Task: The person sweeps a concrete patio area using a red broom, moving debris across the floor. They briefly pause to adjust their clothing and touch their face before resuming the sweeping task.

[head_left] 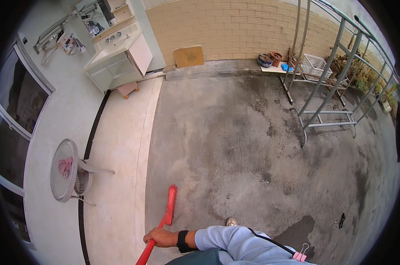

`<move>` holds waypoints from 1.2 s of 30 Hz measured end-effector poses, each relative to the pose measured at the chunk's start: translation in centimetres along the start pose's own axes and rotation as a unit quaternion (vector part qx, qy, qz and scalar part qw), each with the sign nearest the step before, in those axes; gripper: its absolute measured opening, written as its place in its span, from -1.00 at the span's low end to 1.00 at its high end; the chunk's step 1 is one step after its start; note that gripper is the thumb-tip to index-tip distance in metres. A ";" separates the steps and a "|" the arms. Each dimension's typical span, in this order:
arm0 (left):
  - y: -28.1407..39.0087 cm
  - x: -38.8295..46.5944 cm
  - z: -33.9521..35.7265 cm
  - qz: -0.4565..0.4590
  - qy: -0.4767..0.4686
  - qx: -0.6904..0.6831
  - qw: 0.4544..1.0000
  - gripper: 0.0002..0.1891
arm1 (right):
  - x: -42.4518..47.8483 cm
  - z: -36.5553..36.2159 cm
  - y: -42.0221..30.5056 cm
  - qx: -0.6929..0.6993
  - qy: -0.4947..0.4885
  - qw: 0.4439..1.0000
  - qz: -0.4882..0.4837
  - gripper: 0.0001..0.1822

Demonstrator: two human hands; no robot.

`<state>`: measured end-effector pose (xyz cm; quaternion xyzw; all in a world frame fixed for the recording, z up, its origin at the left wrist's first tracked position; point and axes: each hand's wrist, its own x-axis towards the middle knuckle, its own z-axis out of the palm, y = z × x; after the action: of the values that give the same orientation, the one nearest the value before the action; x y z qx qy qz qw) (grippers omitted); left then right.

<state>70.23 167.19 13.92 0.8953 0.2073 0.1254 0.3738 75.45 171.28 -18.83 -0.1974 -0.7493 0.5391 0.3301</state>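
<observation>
My right hand [161, 236] reaches across to the left with its fingers wrapped around the red handle [146, 252] of a long-handled brush. The red brush head [170, 204] lies beyond the hand, over the grey concrete floor [213, 159] close to the pale tile strip. Its bristles face right; whether they touch the ground I cannot tell. A black band [183, 241] circles my wrist below a light blue sleeve [221, 237]. One shoe [231, 221] shows just past the sleeve. My left hand is out of view.
A round wicker table [64, 185] holding a pink cloth [65, 166] stands at left. Behind are a washbasin cabinet [115, 68] and a small stool [127, 88]. A metal rack [329, 122], flowerpots [276, 58] and a white basket [314, 66] occupy the far right. A dark stain [297, 230] marks the concrete.
</observation>
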 end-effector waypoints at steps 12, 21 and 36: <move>-11.8 -8.1 0.5 0.043 0.184 -0.257 0.948 -0.91 | -3.5 -3.6 3.6 -0.224 -0.069 0.943 0.236 -0.89; -7.4 -10.9 -5.3 0.090 0.263 -0.236 0.931 -0.65 | 5.1 -3.1 -0.7 -0.166 -0.033 0.977 0.133 -0.85; -20.2 6.0 -7.3 0.015 -0.013 -0.111 0.994 -0.88 | 3.6 -17.0 11.3 -0.161 0.013 0.970 0.181 -0.92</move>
<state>67.15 187.29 4.75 0.8527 0.1737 0.1419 0.4718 84.24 188.97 -25.06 -0.3875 -0.7738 0.4591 0.2008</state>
